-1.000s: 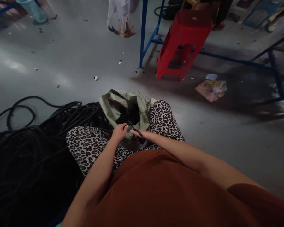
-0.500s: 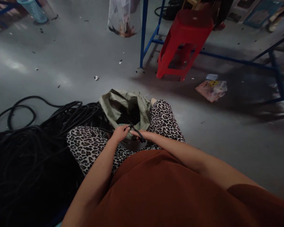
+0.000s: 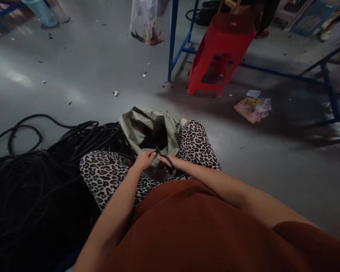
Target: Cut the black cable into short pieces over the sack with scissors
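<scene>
Between my knees stands a greenish woven sack (image 3: 132,122), its mouth spread and dark bits (image 3: 154,138) lying inside. Over its near rim, my left hand (image 3: 144,159) is closed with thumb and finger pinching the end of a black hose (image 3: 126,155), which runs in from the left across my thigh. My right hand (image 3: 166,161) is wrapped around a pair of black-handled scissors (image 3: 171,164). Their blades point up and left, close to the fingertips of my left hand. Whether the blades touch the hose I cannot make out.
A tangled heap of black hose (image 3: 82,139) covers the floor at left. Ahead are a red stool (image 3: 229,34), a blue metal frame (image 3: 171,45) and a hanging clear bag (image 3: 147,22). A crumpled plastic bag (image 3: 253,108) lies on the floor at right.
The scissors' handles have spread apart in my right hand, and the blades show more clearly. My left hand stays in nearly the same spot.
</scene>
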A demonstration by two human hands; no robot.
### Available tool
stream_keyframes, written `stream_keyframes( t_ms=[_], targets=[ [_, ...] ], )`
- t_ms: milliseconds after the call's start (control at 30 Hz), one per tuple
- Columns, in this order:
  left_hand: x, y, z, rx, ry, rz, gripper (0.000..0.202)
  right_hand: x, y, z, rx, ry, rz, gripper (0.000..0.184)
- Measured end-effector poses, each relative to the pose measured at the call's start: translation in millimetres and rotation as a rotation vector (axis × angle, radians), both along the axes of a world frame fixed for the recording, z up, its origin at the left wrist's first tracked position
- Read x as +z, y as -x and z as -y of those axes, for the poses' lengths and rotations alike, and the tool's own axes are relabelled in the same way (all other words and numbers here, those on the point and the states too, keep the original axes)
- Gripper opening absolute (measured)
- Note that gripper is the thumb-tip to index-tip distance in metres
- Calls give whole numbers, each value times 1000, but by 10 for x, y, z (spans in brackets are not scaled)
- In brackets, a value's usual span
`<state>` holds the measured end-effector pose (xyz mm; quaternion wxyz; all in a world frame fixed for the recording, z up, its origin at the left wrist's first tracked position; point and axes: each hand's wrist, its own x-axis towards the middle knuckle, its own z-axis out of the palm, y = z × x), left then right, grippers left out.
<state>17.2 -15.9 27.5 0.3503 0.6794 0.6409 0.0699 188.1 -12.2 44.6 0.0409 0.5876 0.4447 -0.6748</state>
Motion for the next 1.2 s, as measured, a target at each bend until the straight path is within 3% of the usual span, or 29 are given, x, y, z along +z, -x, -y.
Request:
stream_keyframes(
  t_ms=[467, 1200],
  targets=[
    [-74, 42, 23, 38, -110, -88, 36, -36, 8, -61, -99, -1, 40, 47],
    [-24, 36, 10, 44, -9, -224, 36, -29, -24, -63, 20, -95, 131, 45]
  ],
)
